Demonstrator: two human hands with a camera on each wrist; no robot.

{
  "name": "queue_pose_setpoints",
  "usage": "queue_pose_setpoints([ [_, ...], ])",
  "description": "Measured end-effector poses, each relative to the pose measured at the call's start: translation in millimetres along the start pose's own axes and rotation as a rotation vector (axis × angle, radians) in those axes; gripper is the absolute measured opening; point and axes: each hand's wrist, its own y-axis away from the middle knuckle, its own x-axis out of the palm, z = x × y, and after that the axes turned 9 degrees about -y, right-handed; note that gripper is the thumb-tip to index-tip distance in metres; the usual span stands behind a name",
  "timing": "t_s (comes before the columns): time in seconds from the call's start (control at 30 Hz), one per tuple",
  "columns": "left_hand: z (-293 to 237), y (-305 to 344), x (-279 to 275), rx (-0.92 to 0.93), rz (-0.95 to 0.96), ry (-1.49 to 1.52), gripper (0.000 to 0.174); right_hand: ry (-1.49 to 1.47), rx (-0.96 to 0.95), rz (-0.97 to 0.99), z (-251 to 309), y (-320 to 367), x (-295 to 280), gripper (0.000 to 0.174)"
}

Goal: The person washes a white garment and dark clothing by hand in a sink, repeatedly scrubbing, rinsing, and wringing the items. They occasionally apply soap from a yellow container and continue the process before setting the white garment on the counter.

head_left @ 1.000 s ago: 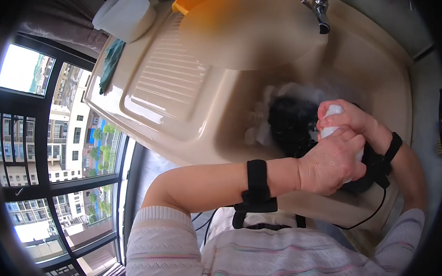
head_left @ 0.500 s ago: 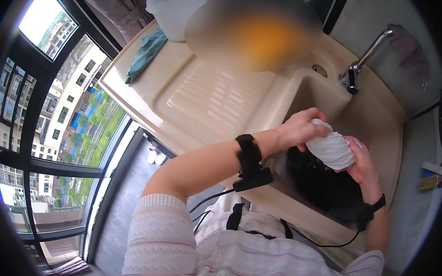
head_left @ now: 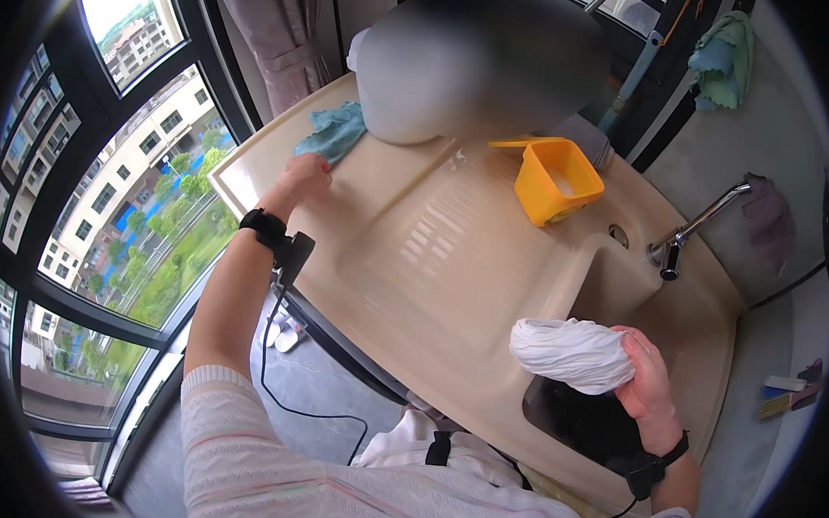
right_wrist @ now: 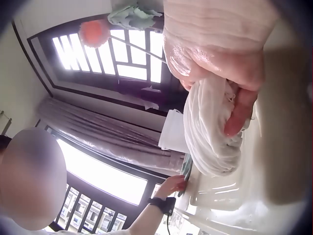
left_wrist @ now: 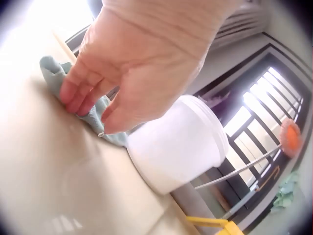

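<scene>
In the head view my right hand (head_left: 647,379) grips one end of a twisted, bundled white cloth (head_left: 573,354) over the sink basin. The right wrist view shows the wet fingers curled round the cloth (right_wrist: 208,132), its free end sticking out. On the far left my left hand (head_left: 304,181) is stretched out to a teal cloth (head_left: 332,134) on the counter. Seen from the left wrist, the loosely bent fingers (left_wrist: 88,100) are right at the teal cloth (left_wrist: 54,73) and overlap part of it, with the thumb apart from them.
Dark contents (head_left: 585,422) lie in the sink basin, below the tap (head_left: 674,250). A yellow container (head_left: 558,181) stands on the ribbed drainboard (head_left: 441,231). Beside the teal cloth is a white bucket (left_wrist: 176,142). Windows (head_left: 111,196) line the left side.
Both hands were wringing the white cloth over the basin. My left hand has let go of it and moved left to the teal cloth; the right still holds the white cloth.
</scene>
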Motion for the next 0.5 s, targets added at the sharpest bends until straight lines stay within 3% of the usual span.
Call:
queue_pose_setpoints([
  [0.07, 26.8, -37.5, 13.1, 0.0, -0.034, -0.061, 0.039, -0.005, 0.03, 0.006, -0.8, -1.5, 18.9, 0.02],
  [0.17, 36.5, -74.6, 12.1, 0.159, -0.014, 0.596, 0.064, -0.013, 0.069, 0.029, -2.5, -9.2, 45.8, 0.021],
  [0.2, 37.8, -84.2, 9.6, 0.165, -0.017, 0.604, 0.064, -0.015, 0.092, 0.053, -3.9, -12.9, 54.0, 0.021],
  [0.27, 37.1, -104.9, 6.8, 0.043, -0.215, 0.759, 0.067, -0.009, 0.099, 0.06, -7.0, -21.0, 72.0, 0.021],
  [0.33, 59.3, -142.8, 10.3, -0.059, -0.5, 0.458, 0.072, -0.021, 0.121, 0.092, -12.8, -29.6, 85.9, 0.021],
  [0.4, 57.1, -116.2, -15.5, -0.11, -0.551, 0.214, 0.067, -0.003, 0.135, 0.119, -15.2, -39.3, 97.8, 0.022],
  [0.47, 48.0, -84.8, -26.7, 0.099, -0.168, 0.634, 0.06, -0.016, 0.154, 0.173, -19.5, -53.1, 111.2, 0.023],
  [0.5, 23.3, -40.8, -41.9, 0.265, 0.071, 0.705, 0.055, -0.019, 0.165, 0.188, -23.4, -60.2, 116.6, 0.024],
])
